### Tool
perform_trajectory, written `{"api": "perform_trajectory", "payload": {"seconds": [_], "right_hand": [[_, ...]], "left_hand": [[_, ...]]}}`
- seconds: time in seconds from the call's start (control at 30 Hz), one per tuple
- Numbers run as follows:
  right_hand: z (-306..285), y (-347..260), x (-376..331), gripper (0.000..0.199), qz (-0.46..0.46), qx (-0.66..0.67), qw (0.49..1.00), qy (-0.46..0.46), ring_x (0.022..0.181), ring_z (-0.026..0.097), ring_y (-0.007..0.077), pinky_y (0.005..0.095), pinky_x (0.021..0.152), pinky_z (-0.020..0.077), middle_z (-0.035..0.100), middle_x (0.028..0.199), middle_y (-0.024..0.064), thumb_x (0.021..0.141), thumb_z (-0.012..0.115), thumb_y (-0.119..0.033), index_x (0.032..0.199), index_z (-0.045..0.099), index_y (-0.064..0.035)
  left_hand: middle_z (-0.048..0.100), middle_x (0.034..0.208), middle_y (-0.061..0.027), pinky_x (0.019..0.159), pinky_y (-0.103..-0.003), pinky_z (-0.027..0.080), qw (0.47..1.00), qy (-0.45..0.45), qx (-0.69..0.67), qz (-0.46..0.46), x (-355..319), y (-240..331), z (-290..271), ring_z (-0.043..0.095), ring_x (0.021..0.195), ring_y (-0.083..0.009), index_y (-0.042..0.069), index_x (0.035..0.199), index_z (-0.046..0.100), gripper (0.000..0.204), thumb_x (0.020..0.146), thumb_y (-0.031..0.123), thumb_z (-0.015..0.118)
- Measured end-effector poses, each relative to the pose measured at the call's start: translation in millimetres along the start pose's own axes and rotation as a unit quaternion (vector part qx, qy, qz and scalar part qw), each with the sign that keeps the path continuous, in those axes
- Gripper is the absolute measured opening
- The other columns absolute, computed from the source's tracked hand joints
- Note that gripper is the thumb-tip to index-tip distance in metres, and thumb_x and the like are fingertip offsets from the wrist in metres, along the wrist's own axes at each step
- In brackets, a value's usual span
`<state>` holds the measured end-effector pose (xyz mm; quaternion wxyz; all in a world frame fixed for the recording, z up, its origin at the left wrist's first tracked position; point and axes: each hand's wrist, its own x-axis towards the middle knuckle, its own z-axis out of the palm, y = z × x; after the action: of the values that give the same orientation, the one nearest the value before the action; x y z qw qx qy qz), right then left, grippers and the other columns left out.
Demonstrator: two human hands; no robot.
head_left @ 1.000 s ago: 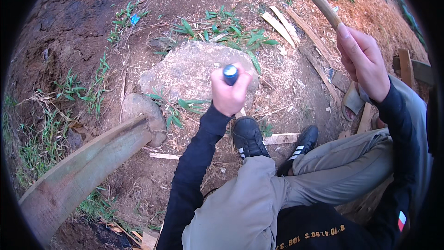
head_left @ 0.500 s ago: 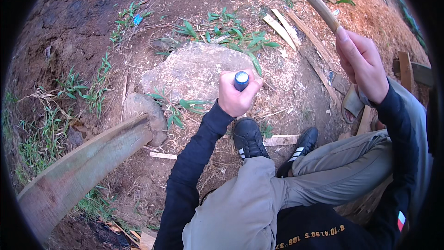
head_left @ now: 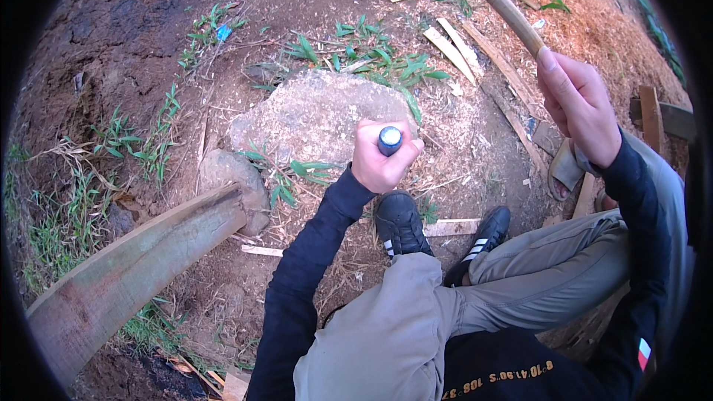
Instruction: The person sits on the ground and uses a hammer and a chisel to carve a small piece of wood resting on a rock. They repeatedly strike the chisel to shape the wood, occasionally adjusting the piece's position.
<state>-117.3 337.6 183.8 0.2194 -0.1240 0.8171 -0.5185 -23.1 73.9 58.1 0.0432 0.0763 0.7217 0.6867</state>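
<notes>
My left hand (head_left: 382, 157) is wrapped round the upright handle of a blue round-handled tool (head_left: 390, 141). Only the handle's pale, worn top end shows; the lower part is hidden beneath my fist. That fist is over the near edge of a big flat stone (head_left: 319, 115), and I cannot tell whether the tool touches it. Raised at the upper right, my right hand (head_left: 583, 104) is closed on the wooden handle of a hammer (head_left: 506, 11). The hammer's dark metal head points up and to the left, well apart from the blue handle.
A thick wooden plank (head_left: 141, 263) slants in from the lower left, its end by a smaller rock (head_left: 234, 178). Wood strips (head_left: 449, 52) and shavings lie beyond the stone. My shoes (head_left: 401, 223) are just below it. At the right is another person's sandalled foot (head_left: 563, 171).
The hammer and my right hand have shifted very slightly, as has the whole view. Both grips stay the same.
</notes>
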Motion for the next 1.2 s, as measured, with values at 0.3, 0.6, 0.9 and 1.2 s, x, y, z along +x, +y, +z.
{"api": "perform_trajectory", "payload": {"seconds": [0.3,0.6,0.9,1.2], "right_hand": [[0.2,-3.6,-2.0,0.047,0.000,-0.008,1.000,0.003,0.051,0.032,0.0012,0.0235,0.045,0.0249,0.035,0.057,-0.0089,0.103,0.044,-0.042,0.077,0.056,-0.0048],[-0.1,-3.4,-1.9,0.048,0.000,-0.012,1.000,0.005,0.051,0.032,0.0015,0.0240,0.045,0.0249,0.035,0.056,-0.0088,0.103,0.043,-0.042,0.076,0.055,-0.0046],[0.0,0.1,-0.3,0.046,-0.068,-0.152,0.986,-0.020,0.048,0.040,0.0080,0.0303,0.045,0.0321,0.039,0.053,-0.0002,0.102,0.047,-0.039,0.079,0.057,-0.0004],[-3.6,-25.5,-5.1,0.032,-0.147,-0.311,0.930,-0.127,0.039,0.046,0.0221,0.0361,0.043,0.0360,0.043,0.049,0.0089,0.098,0.054,-0.028,0.080,0.057,-0.0026]], "left_hand": [[0.048,0.049,-0.0011,0.044,-0.027,0.033,1.000,-0.007,-0.004,-0.013,-2.6,3.3,-1.6,0.044,0.043,-0.0092,0.003,0.056,0.046,0.027,0.079,0.005,0.060],[0.048,0.048,-0.0014,0.043,-0.027,0.032,1.000,-0.011,0.013,0.011,-2.8,-1.6,-1.1,0.043,0.042,-0.0088,0.002,0.056,0.047,0.027,0.079,0.006,0.060],[0.046,0.047,-0.0004,0.043,-0.027,0.031,1.000,0.010,-0.005,-0.004,2.2,-3.2,0.7,0.042,0.042,-0.0081,0.003,0.055,0.045,0.028,0.078,0.007,0.061],[0.043,0.046,0.0001,0.044,-0.027,0.033,0.999,0.013,0.032,0.029,2.3,-0.5,1.8,0.044,0.042,-0.0095,0.004,0.056,0.049,0.027,0.077,0.011,0.065]]}}
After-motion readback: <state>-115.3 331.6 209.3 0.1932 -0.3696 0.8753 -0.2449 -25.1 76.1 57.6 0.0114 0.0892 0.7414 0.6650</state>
